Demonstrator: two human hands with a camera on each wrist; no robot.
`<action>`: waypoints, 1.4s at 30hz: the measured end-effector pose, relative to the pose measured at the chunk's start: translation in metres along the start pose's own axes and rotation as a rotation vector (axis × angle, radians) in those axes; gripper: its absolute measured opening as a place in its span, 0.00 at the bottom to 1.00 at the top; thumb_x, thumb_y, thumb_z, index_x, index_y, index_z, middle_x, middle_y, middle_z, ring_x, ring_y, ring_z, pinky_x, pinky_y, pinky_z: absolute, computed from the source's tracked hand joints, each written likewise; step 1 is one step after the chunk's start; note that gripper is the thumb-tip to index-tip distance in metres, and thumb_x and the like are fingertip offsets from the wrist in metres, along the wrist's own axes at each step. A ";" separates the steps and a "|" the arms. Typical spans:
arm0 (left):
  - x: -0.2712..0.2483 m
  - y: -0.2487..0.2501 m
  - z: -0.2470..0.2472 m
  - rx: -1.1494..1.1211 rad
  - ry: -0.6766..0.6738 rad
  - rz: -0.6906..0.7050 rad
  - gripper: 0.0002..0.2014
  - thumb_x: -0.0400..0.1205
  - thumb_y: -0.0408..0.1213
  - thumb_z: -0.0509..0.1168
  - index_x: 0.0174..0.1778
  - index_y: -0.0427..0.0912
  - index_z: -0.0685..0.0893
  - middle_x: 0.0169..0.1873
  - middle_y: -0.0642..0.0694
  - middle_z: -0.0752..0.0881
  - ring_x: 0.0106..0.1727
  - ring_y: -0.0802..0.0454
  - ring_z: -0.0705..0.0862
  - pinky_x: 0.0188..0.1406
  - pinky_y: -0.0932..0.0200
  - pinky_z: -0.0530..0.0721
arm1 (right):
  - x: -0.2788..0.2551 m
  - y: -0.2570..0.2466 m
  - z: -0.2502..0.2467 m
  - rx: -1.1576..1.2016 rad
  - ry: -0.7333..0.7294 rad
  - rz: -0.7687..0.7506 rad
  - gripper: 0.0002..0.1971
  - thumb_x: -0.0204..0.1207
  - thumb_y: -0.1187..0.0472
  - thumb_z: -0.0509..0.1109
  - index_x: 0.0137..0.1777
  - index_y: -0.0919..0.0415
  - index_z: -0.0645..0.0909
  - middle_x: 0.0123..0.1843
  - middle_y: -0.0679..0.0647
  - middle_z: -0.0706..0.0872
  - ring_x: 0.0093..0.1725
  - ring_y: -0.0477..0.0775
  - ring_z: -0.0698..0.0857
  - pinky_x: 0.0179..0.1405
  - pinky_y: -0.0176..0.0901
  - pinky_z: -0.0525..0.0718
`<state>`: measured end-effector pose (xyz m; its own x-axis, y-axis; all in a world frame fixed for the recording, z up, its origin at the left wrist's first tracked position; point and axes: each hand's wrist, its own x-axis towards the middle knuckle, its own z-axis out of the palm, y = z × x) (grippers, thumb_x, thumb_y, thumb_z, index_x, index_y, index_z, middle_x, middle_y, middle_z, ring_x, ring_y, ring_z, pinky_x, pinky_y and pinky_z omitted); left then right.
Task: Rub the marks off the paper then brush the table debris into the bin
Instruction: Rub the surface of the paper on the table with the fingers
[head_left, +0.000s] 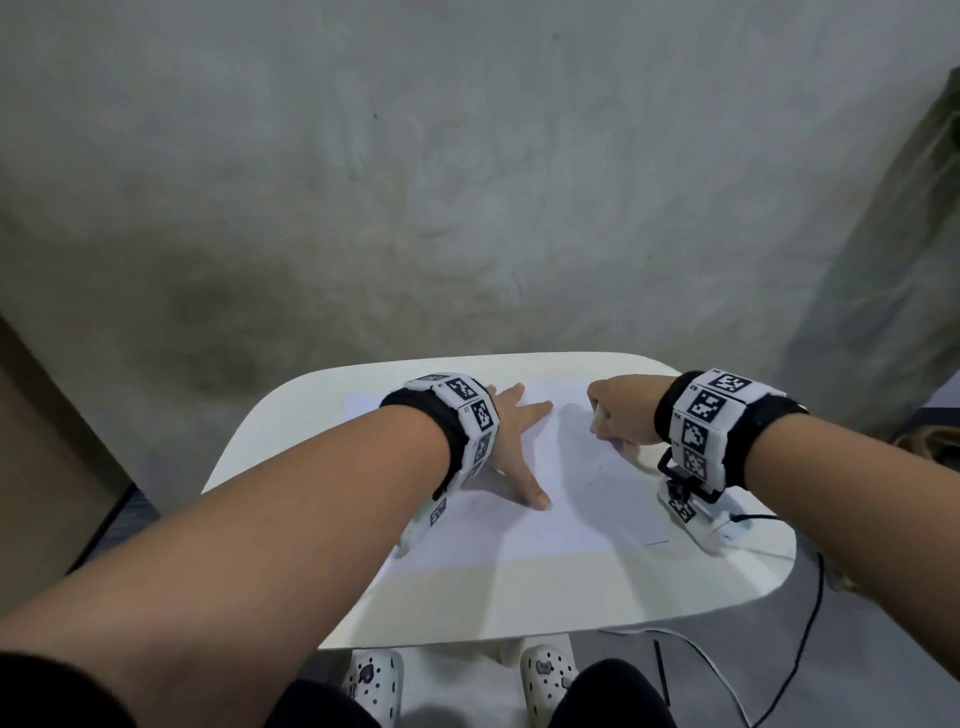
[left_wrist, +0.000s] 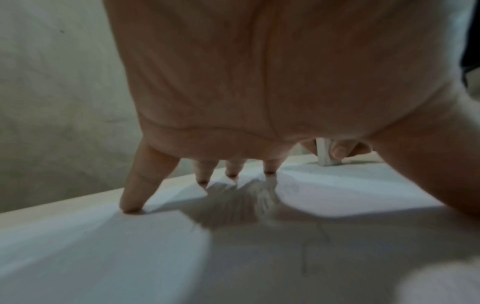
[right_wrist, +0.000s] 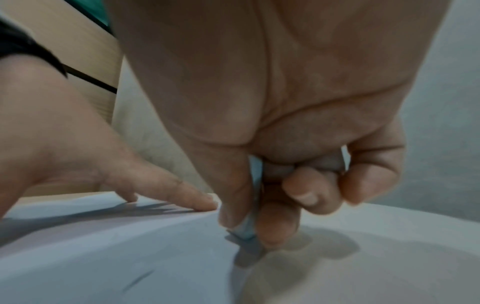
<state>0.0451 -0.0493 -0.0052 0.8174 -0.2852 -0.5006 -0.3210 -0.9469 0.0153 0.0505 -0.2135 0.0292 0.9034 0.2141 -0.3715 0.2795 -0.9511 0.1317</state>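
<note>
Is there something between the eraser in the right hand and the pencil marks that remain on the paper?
Nothing visible does. The right hand pinches the eraser with its tip on the paper. A faint mark lies on bare sheet nearby. The left hand presses the sheet flat further left.

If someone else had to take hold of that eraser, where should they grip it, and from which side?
Probably by its upper part, coming from above. The eraser stands nearly upright with its lower tip on the paper, so only the upper part is free. The right hand pinches it that way, thumb on one flat face and fingers on the other, while the left hand lies spread on the sheet.
</note>
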 end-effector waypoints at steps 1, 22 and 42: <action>0.003 -0.001 0.004 0.006 0.010 -0.001 0.66 0.58 0.78 0.71 0.83 0.65 0.33 0.86 0.50 0.34 0.87 0.40 0.40 0.80 0.31 0.47 | -0.002 -0.002 0.000 -0.013 0.000 -0.008 0.06 0.77 0.64 0.62 0.48 0.62 0.79 0.53 0.58 0.91 0.42 0.55 0.80 0.44 0.44 0.78; -0.002 -0.004 0.009 -0.022 0.069 0.039 0.64 0.65 0.73 0.71 0.87 0.54 0.38 0.86 0.53 0.36 0.87 0.44 0.39 0.82 0.36 0.52 | -0.017 -0.053 0.000 -0.190 -0.150 -0.215 0.11 0.84 0.59 0.61 0.64 0.59 0.74 0.48 0.54 0.81 0.52 0.58 0.79 0.39 0.38 0.73; -0.001 -0.002 0.008 0.022 0.035 0.019 0.64 0.64 0.77 0.68 0.86 0.56 0.35 0.86 0.54 0.34 0.87 0.45 0.38 0.80 0.33 0.50 | 0.005 -0.033 -0.006 -0.157 -0.033 -0.068 0.15 0.82 0.58 0.61 0.66 0.62 0.76 0.59 0.54 0.86 0.49 0.56 0.80 0.46 0.43 0.74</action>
<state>0.0410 -0.0454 -0.0117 0.8271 -0.3082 -0.4700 -0.3467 -0.9380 0.0051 0.0476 -0.1799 0.0285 0.8702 0.2672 -0.4140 0.3896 -0.8875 0.2461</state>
